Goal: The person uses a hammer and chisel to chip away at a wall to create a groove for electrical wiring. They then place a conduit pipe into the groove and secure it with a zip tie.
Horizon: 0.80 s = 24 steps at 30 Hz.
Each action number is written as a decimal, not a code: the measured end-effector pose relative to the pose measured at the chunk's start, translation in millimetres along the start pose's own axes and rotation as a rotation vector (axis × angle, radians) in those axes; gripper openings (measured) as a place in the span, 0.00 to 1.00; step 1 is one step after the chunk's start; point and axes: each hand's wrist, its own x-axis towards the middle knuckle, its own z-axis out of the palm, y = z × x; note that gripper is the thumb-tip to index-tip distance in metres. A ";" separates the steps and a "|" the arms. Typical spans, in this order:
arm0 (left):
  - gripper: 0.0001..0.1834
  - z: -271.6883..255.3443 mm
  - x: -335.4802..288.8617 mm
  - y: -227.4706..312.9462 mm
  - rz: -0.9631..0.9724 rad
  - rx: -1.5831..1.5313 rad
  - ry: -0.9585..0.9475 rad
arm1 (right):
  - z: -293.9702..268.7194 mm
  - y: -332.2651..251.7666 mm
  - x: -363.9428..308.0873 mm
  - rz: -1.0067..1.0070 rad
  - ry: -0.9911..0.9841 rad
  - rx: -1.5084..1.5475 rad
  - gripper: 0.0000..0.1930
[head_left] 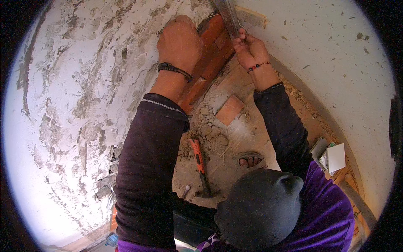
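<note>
My left hand is closed in a fist above the red brickwork, against the plastered wall. Its fingers face away, hiding what they hold; a thin pale line runs near it toward a metal bar. The bar stands on end at the corner, beside the bricks. My right hand pinches at the bar's lower right edge, where a thin cord or wire curves by the fingertips. Whether those fingers also grip the bar is hard to tell.
On the dusty floor lie a loose brick, mortar rubble and a hammer with an orange-and-black handle. Toes in a sandal show beside a rounded dark cloth shape. White box-like pieces stand by the right wall.
</note>
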 end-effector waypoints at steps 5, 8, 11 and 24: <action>0.08 -8.7 0.9 6.0 -0.037 -0.048 -0.062 | -7.0 -1.3 15.7 -0.099 -0.018 -0.049 0.05; 0.08 -2.4 -0.2 10.7 -0.098 -0.058 -0.085 | 4.2 8.3 21.9 -0.180 0.149 -0.083 0.03; 0.08 -1.4 -4.4 9.6 -0.094 -0.120 0.006 | 26.0 22.5 9.0 -0.242 0.288 -0.089 0.02; 0.11 -8.8 -7.0 2.6 -0.059 -0.228 0.094 | 16.6 48.0 -16.0 -0.381 0.131 -0.391 0.03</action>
